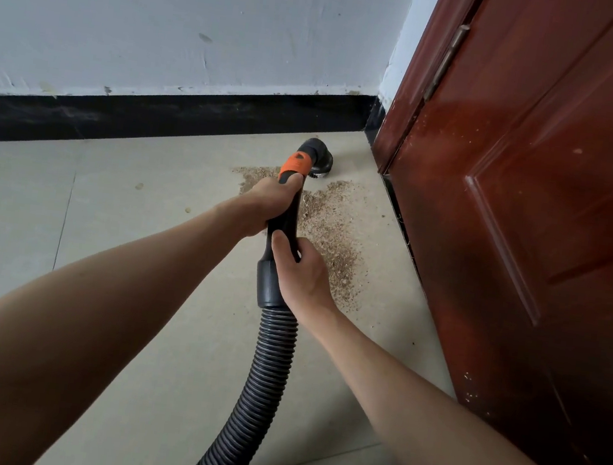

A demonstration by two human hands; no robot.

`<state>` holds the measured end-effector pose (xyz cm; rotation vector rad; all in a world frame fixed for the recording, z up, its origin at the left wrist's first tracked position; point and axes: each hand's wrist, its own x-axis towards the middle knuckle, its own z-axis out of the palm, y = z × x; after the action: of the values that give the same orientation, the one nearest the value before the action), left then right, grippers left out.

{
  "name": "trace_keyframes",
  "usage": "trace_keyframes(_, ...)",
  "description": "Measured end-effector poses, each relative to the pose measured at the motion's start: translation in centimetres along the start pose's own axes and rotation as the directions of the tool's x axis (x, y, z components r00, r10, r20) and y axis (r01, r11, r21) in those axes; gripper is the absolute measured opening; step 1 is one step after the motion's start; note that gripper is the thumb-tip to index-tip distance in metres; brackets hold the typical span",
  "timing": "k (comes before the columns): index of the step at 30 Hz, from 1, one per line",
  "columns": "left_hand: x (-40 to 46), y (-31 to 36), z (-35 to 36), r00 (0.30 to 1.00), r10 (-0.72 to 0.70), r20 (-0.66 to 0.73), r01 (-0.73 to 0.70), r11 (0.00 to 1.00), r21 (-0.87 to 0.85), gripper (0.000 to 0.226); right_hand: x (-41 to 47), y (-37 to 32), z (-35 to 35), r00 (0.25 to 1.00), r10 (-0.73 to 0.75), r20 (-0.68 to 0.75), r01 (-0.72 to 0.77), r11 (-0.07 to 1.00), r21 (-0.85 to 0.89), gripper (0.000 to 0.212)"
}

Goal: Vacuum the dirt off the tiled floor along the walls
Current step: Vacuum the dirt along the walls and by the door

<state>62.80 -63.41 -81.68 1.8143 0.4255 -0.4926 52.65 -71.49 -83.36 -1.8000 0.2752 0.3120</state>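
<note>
Just beyond both hands (281, 237), brush nozzle (315, 160) beside the dirt (331, 223)

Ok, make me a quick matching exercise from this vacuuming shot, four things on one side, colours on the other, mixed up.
Things:
1. door
2. skirting board
3. collar on the vacuum handle
4. wall

Colours:
A. black
B. orange
C. white
D. reddish brown

Pairs: 1-D, 2-A, 3-B, 4-C
</note>
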Motion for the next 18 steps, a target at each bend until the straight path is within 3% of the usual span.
trace_keyframes(18,0.6,-0.4,-1.9,0.997,-0.029,-0.076,0.026,0.999,-0.036,0.033,1.6,-0.5,1.2,0.996,-0.004,0.091,0.011,0.997,-0.074,0.030)
